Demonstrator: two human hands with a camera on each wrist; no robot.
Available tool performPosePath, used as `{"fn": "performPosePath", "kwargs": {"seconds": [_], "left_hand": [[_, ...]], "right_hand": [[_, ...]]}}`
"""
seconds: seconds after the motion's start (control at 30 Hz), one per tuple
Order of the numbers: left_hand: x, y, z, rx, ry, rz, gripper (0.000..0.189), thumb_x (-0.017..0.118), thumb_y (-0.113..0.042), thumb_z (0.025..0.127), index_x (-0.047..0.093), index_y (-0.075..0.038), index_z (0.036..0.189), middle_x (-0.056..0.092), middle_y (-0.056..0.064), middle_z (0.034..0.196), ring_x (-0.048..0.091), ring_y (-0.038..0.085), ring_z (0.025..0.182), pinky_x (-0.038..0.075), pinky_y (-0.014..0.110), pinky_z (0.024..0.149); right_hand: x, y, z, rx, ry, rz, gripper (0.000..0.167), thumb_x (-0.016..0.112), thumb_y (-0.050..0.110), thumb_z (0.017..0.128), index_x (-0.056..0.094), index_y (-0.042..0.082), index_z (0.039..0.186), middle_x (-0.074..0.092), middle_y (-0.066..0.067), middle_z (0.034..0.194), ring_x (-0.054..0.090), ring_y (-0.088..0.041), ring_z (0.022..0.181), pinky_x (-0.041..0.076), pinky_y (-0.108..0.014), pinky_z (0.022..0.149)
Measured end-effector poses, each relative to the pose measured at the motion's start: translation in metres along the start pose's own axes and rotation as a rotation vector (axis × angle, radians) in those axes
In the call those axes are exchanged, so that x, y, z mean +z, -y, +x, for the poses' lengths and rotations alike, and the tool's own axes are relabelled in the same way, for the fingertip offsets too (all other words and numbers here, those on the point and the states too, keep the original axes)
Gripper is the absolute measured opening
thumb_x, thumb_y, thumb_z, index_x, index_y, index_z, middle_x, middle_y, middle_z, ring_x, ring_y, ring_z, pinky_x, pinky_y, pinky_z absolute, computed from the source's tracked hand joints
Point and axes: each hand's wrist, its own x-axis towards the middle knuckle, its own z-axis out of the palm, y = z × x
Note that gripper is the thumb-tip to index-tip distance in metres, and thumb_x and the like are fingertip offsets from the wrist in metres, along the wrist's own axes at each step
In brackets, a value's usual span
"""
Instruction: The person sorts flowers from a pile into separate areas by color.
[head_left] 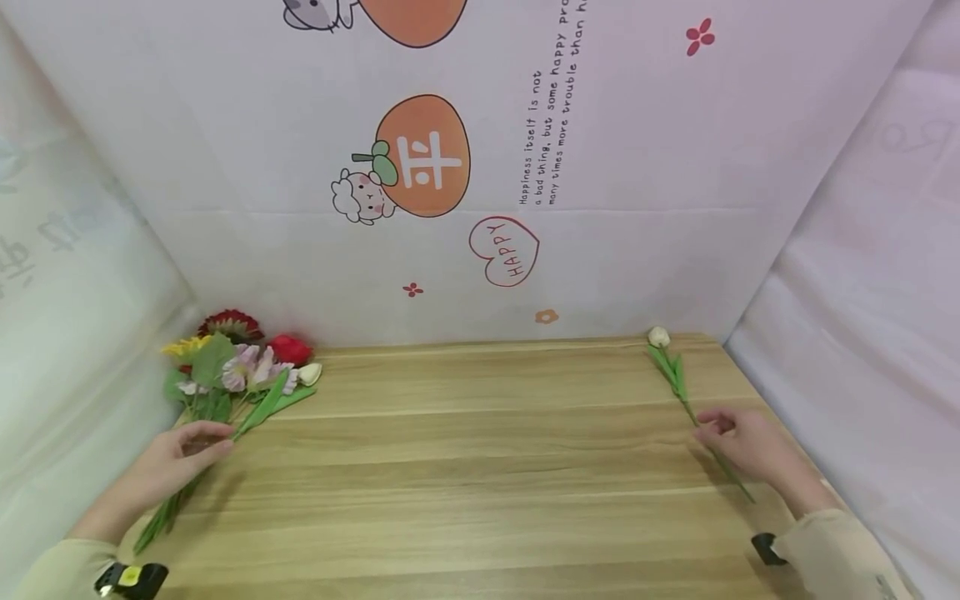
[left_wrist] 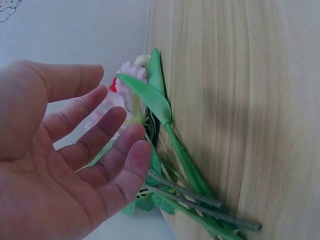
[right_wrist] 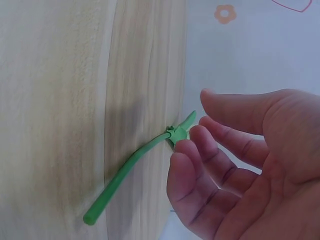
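Observation:
At the left end of the table lies a bunch of artificial flowers: a dark red bloom (head_left: 232,325), a red rose (head_left: 290,350), a yellow flower (head_left: 186,347), pale purple blossoms (head_left: 255,368) and a white tulip (head_left: 309,374). Over their stems (left_wrist: 187,167) hovers my left hand (head_left: 161,467), fingers parted and gently bent, holding nothing. A single white tulip (head_left: 659,337) with a green stem (right_wrist: 120,177) lies at the right. My right hand (head_left: 750,446) is beside that stem, its thumb apart from loosely bent fingers; whether a fingertip touches the stem is hard to tell.
The wooden table (head_left: 480,467) spans the space between both hands. Behind it stands a white printed cloth (head_left: 637,267), with more white cloth (head_left: 82,275) along the left and right sides. A black band (head_left: 133,580) circles my left wrist.

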Motion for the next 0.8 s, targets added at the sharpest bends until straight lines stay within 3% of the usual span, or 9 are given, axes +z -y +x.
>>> {"fn": "performPosePath", "kwargs": {"seconds": [0.13,0.27,0.5,0.8], "left_hand": [[-0.003,0.002,0.001,0.0,-0.017,0.047,0.045,0.059,-0.031,0.105,0.06,0.007,0.129,0.063,0.029,0.124,0.063,0.042,0.108,0.057,0.043,0.083],[-0.006,0.005,0.003,-0.003,-0.02,0.061,0.044,0.058,-0.03,0.105,0.06,0.008,0.128,0.062,0.031,0.125,0.062,0.046,0.108,0.053,0.061,0.087],[-0.012,0.009,0.005,-0.022,0.006,0.068,0.046,0.058,-0.032,0.105,0.059,0.008,0.129,0.06,0.033,0.127,0.062,0.047,0.108,0.055,0.057,0.084],[-0.021,0.011,0.007,-0.037,0.015,0.113,0.048,0.057,-0.033,0.105,0.059,0.009,0.129,0.055,0.037,0.13,0.056,0.057,0.112,0.052,0.063,0.084]], "right_hand": [[0.0,0.004,0.001,-0.008,-0.003,0.017,0.045,0.067,0.034,0.1,0.063,-0.003,0.125,0.07,-0.005,0.098,0.065,-0.021,0.085,0.052,-0.037,0.068],[0.001,0.006,0.0,-0.004,0.007,0.074,0.049,0.066,0.032,0.1,0.058,-0.005,0.131,0.07,-0.01,0.102,0.066,-0.021,0.079,0.054,-0.033,0.063],[0.003,0.009,0.0,-0.003,0.001,0.145,0.051,0.066,0.03,0.101,0.054,-0.007,0.134,0.068,-0.016,0.104,0.064,-0.021,0.065,0.053,-0.03,0.055],[0.002,0.012,0.0,0.001,0.02,0.178,0.054,0.067,0.031,0.101,0.051,-0.006,0.137,0.067,-0.017,0.107,0.064,-0.022,0.065,0.055,-0.031,0.055]]}}
